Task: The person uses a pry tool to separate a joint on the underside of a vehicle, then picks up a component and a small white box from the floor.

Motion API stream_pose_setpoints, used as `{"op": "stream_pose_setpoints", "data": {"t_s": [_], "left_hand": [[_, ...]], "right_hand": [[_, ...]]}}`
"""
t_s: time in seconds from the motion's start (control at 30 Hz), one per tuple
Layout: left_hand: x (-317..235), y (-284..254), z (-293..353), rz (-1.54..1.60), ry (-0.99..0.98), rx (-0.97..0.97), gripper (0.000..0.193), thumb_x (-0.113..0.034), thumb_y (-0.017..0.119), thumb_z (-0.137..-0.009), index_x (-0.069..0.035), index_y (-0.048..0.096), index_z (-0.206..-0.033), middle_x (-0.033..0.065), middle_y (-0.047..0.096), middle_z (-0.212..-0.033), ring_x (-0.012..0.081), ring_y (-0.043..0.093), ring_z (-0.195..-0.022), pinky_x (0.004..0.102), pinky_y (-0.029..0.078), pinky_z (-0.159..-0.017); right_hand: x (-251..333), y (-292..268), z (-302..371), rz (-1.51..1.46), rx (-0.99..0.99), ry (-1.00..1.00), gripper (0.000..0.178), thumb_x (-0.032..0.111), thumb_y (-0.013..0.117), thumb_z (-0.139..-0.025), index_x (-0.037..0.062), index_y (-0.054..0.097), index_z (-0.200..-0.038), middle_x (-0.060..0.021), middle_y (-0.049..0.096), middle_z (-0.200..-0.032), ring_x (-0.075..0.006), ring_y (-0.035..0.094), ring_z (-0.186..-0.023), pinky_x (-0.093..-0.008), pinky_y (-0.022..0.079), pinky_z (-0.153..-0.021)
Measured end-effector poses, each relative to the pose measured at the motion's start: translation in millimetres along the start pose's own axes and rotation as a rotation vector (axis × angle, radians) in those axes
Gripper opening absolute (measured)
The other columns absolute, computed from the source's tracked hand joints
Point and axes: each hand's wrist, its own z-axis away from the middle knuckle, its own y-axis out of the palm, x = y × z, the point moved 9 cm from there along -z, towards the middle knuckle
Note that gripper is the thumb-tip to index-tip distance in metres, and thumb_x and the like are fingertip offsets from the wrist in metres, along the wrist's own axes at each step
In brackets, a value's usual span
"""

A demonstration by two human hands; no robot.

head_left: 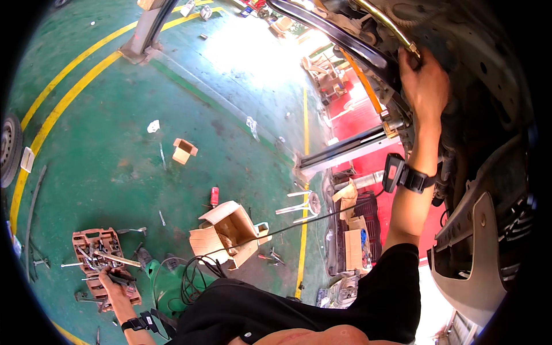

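Note:
My right hand (426, 83) is raised to the underside of a lifted vehicle (489, 63). Its fingers and thumb close round the lower end of a gold-coloured metal rod (391, 27), which slants up and to the left. Down at the lower left, my left hand (111, 284) is over a brown tool case (95, 236) filled with metal tools. The fingers there are curled in beside a dark object, and what they hold is too small to make out. A hammer-like tool with a pale handle (118, 259) lies across the case.
An open cardboard box (215, 244) stands on the green floor, with a red can (214, 196) behind it. A smaller carton (184, 150) lies farther off. Black cable (192, 282) loops near my body. A lift post (148, 31) rises at the back, and a grey bumper (468, 287) hangs at right.

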Motion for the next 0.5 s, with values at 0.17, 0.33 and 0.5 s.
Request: {"op": "stream_pose_setpoints", "data": {"t_s": [0.17,0.33,0.5], "left_hand": [[12,10,-13,-0.015,-0.01,0.105,0.01,-0.017,0.052,-0.08,-0.009,0.047,-0.077,0.0003,0.048,-0.059,0.0152,0.05,-0.054,0.0303,0.045,-0.053],[25,7,-6,-0.041,-0.032,0.049,0.011,-0.018,0.052,-0.081,-0.01,0.047,-0.075,-0.0002,0.048,-0.058,0.0154,0.051,-0.053,0.0306,0.046,-0.052],[22,-22,-47,-0.08,-0.031,0.046,0.012,-0.016,0.05,-0.082,-0.009,0.048,-0.072,0.0,0.048,-0.055,0.0163,0.052,-0.052,0.0309,0.046,-0.05]], "right_hand": [[2,-1,-5,-0.019,-0.084,0.041,0.042,0.046,0.057,-0.08,0.0102,0.068,-0.101,-0.021,0.066,-0.094,-0.0392,0.062,-0.091,-0.0454,0.049,-0.079],[-13,10,-8,0.088,-0.061,0.116,0.041,0.046,0.055,-0.081,0.014,0.068,-0.103,-0.0183,0.067,-0.093,-0.0383,0.062,-0.092,-0.0437,0.049,-0.078],[-1,5,-4,0.029,-0.17,0.029,0.042,0.048,0.055,-0.081,0.0141,0.067,-0.103,-0.0181,0.066,-0.096,-0.0377,0.062,-0.092,-0.0439,0.049,-0.078]]}}
